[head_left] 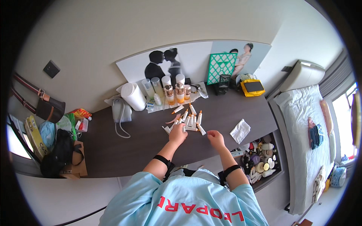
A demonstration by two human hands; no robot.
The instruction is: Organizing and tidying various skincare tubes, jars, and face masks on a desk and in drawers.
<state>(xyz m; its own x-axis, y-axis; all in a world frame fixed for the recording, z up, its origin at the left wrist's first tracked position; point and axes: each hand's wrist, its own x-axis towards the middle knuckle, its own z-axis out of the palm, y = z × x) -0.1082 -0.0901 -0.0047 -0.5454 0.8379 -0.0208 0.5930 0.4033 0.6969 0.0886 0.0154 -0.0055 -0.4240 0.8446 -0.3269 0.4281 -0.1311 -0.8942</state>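
My left hand point(178, 133) is closed around small white tubes, one of which point(184, 128) shows at its fingers; how many it holds is hidden. Beyond and beside it lies a loose cluster of several white tubes with orange caps point(194, 121) on the dark brown desk point(151, 150). One tube point(201, 130) lies tilted at the cluster's right side. Just right of that tube, my right hand point(216, 139) hovers with fingers curled together, apart from it. Whether anything small sits in that pinch cannot be made out.
Bottles and orange-based jars point(180, 93) stand at the back, beside a white paper roll point(133, 96) and a white corded device point(121, 111). A folded white cloth point(240, 131) lies right. An open drawer point(277, 174) full of cosmetics juts out at front right. Bags point(62, 152) crowd the left end.
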